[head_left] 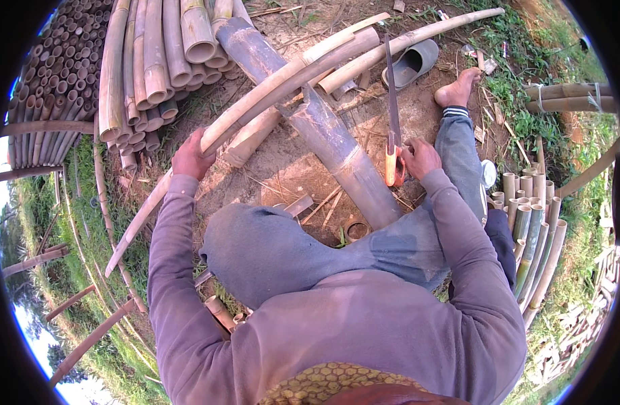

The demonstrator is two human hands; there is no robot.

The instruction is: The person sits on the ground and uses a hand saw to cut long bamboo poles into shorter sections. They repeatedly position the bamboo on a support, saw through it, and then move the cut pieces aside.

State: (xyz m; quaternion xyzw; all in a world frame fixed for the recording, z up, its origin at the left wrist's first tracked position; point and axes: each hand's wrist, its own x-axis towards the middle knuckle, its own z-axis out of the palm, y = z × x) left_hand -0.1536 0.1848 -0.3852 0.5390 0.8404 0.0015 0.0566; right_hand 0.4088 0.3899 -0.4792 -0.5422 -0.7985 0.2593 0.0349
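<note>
Steadying a long bamboo pole (283, 86) seemed to be the step in hand, with a saw (393, 111) held at the ready. The pole slanted from near left to far right, over a thick bamboo log (337, 152) on the ground. Any cut would have called for a firm hold on the pole and the blade brought squarely to it; no cutting contact could be made out.

The left hand (192, 155) reached forward and left, its fingers wrapped around the pole toward the near end, the forearm almost straight behind it. The right hand (421, 158) was forward and right, the elbow bent outward, and appeared closed on the saw's orange handle, though the fingers were partly hidden. The blade pointed away, right of the pole's far end, near a grey shoe (424, 57).
</note>
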